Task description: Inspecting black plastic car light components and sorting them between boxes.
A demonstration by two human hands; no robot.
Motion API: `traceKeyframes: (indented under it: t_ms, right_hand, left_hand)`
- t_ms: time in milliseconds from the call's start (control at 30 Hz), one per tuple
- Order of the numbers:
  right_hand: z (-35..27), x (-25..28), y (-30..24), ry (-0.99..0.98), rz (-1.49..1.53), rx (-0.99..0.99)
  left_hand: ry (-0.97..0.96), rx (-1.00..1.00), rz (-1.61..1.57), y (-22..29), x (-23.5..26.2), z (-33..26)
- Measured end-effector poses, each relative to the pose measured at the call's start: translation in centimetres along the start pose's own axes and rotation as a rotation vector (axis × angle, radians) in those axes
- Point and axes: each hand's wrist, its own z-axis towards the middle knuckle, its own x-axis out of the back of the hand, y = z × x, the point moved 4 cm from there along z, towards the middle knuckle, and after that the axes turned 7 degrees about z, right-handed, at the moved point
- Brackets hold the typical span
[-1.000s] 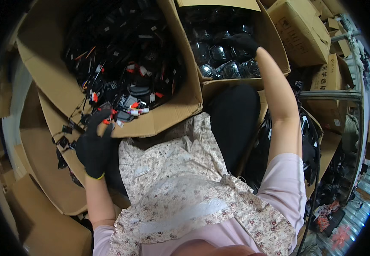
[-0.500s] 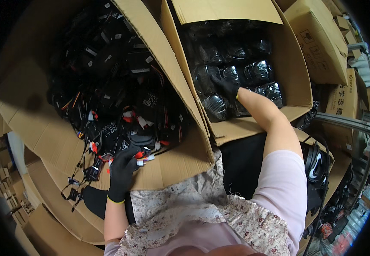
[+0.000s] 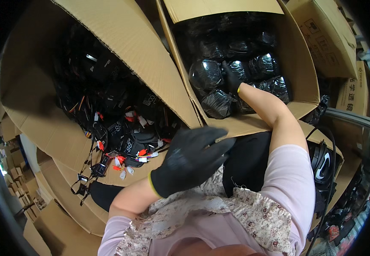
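Note:
My left hand (image 3: pixel 189 160), in a black knit glove, is in the air before the two boxes, its fingers stretched out and apart with nothing in them. My right hand (image 3: pixel 233 79), gloved the same way, reaches into the right carton (image 3: pixel 261 120) among shiny black plastic-wrapped bundles (image 3: pixel 207 75). Its dark fingers blend into the bundles, so their grip cannot be made out. To the left, a tilted carton (image 3: pixel 36 104) holds a heap of black electronic display units (image 3: pixel 131 143) with thin cables. Red and white connectors (image 3: pixel 142 152) lie at the front of the heap.
A tall cardboard wall (image 3: pixel 129 47) rises between the heap and the wrapped bundles. More closed cartons (image 3: pixel 321 38) stand at the far right beside a metal rail (image 3: pixel 349 118). At the right, black items with cables (image 3: pixel 321 164) sit in another box. Cables (image 3: pixel 82 187) hang over the left carton's front edge.
My left hand has left the connectors at the left carton's front and moved right and up, fingers now spread. My right hand stays among the bundles. The view has shifted slightly.

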Motion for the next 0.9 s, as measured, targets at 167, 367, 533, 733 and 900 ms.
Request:
traceKeyframes:
  t_ms: [167,367,533,733,900]
  right_hand:
    - [-0.3,-2.2,-0.7,0.060,0.022,-0.090]
    - [0.4,-2.1,1.6,-0.039,-0.257,0.053]
    - [0.6,-0.7,1.3,-0.092,-0.449,0.197]
    - [-2.1,-4.7,-1.4,-0.012,-0.453,0.176]
    - [-0.7,-2.0,0.6,0.085,-0.140,0.037]
  left_hand:
    - [0.013,0.146,0.071,0.9,0.3,2.9]
    - [-0.394,0.020,0.349,2.3,2.6,5.5]
    - [-0.768,-0.214,0.367,0.0,2.6,10.7]
    - [-1.354,-0.186,0.602,-11.2,-5.2,16.7]
    - [-1.321,0.029,0.423,-14.6,-13.1,20.6]
